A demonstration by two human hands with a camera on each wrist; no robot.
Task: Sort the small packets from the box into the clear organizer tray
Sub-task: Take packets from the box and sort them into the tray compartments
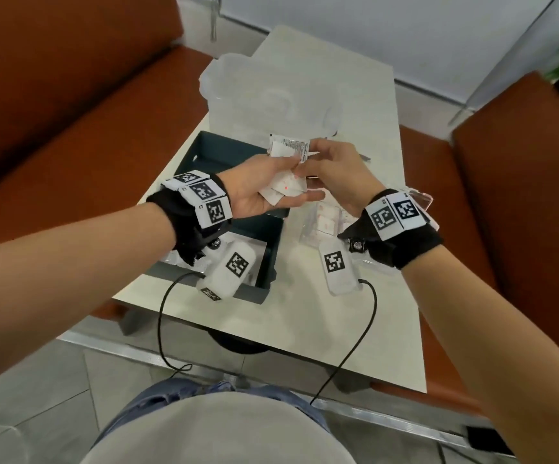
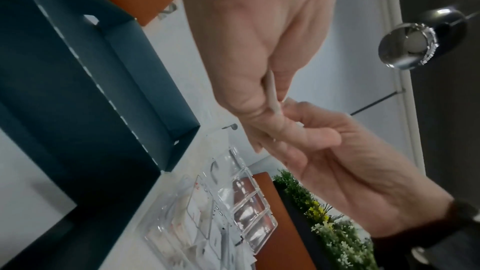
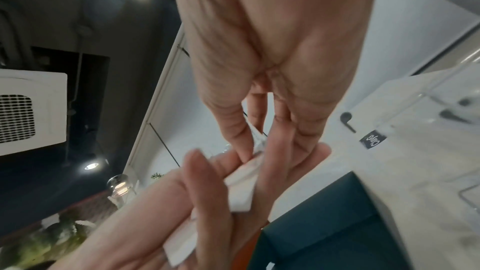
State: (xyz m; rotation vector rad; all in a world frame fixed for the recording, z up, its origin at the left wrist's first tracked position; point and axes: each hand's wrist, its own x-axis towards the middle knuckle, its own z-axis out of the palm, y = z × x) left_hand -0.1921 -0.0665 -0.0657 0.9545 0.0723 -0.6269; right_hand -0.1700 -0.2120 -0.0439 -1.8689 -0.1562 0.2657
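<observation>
Overhead, the left hand (image 1: 258, 192) cups several packets (image 1: 283, 190) above the box (image 1: 224, 155), while the right hand (image 1: 335, 172) pinches one packet (image 1: 290, 147). Only the left wrist view shows the tray (image 2: 255, 210) compartments clearly, some holding packets.

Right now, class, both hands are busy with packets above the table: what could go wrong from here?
1. The left hand cradles a loose stack of packets on fairly flat fingers; one could slide off into the dark box.
2. The right hand pinches one packet by its edge, a thin grip that may slip before it reaches the clear organizer tray.
</observation>
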